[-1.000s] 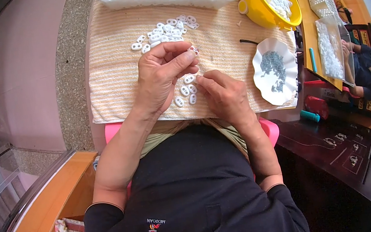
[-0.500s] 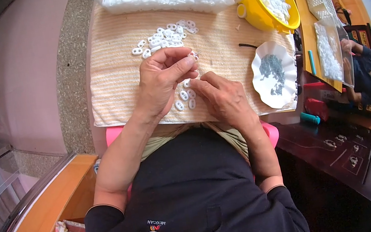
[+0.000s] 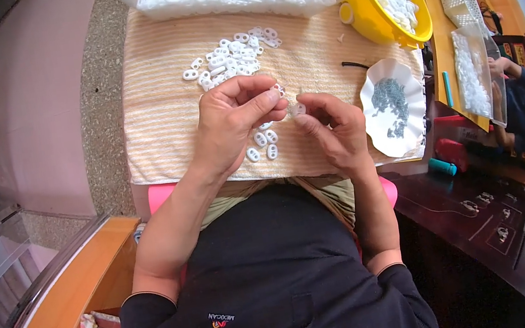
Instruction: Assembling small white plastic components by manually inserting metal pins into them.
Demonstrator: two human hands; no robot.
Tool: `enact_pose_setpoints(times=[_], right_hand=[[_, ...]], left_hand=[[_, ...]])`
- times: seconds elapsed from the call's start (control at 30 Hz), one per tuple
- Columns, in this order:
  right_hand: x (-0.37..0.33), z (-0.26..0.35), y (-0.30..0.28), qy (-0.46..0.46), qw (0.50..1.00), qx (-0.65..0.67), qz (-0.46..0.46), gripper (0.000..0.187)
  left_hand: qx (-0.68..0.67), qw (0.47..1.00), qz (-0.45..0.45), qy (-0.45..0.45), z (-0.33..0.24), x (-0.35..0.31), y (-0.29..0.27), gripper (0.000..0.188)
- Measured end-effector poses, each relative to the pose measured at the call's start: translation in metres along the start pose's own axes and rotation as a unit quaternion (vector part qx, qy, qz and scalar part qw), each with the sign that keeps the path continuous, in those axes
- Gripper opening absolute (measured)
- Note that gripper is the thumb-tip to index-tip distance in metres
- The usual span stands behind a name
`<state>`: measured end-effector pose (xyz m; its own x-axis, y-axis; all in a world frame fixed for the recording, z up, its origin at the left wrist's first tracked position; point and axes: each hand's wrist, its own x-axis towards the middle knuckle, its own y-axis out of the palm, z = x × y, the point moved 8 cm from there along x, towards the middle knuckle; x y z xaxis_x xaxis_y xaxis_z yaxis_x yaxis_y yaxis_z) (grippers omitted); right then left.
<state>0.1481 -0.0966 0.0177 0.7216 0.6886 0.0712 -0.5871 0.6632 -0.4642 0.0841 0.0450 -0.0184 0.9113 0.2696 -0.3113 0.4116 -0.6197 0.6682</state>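
Observation:
My left hand (image 3: 235, 117) is closed in a pinch over a striped towel (image 3: 166, 110), with a small white plastic piece (image 3: 279, 90) between thumb and forefinger. Just to its right, my right hand (image 3: 337, 127) pinches a white oval two-hole plastic piece (image 3: 298, 110). The two pieces are close but apart. Below my fingers lie several loose white two-hole ovals (image 3: 261, 139), partly covered by my left hand. Beyond the left hand is a heap of similar pieces (image 3: 233, 58).
A clear bin (image 3: 233, 15) of white pieces stands at the far edge, beside a yellow basin (image 3: 419, 34) holding more. At right, a white fluted dish (image 3: 372, 103) holds small dark grey bits; a black stick (image 3: 354, 65) lies nearby. Another person (image 3: 523, 91) works further right.
My right hand has lifted a white oval from the near group and brought it up beside my left fingers. The left hand keeps its pinch and has barely moved.

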Motion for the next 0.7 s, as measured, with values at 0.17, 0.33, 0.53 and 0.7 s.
enact_pose_setpoints(times=[0.17, 0.33, 0.53, 0.7], right_hand=[[0.003, -0.013, -0.002, 0.080, 0.975, 0.203, -0.032, 0.024], [0.005, -0.018, -0.005, 0.075, 0.968, 0.237, -0.039, 0.025], [0.006, -0.021, -0.003, 0.070, 0.971, 0.226, -0.020, 0.027], [0.006, -0.021, -0.002, 0.070, 0.972, 0.225, -0.009, 0.027]], left_hand=[[0.027, 1.000, 0.005, -0.015, 0.005, -0.002, 0.000, 0.016], [0.050, 0.998, 0.005, -0.023, 0.009, -0.003, 0.001, 0.017], [0.062, 0.997, 0.020, -0.027, 0.012, -0.004, 0.003, 0.018], [0.066, 0.997, 0.022, -0.030, 0.013, -0.004, 0.004, 0.017]])
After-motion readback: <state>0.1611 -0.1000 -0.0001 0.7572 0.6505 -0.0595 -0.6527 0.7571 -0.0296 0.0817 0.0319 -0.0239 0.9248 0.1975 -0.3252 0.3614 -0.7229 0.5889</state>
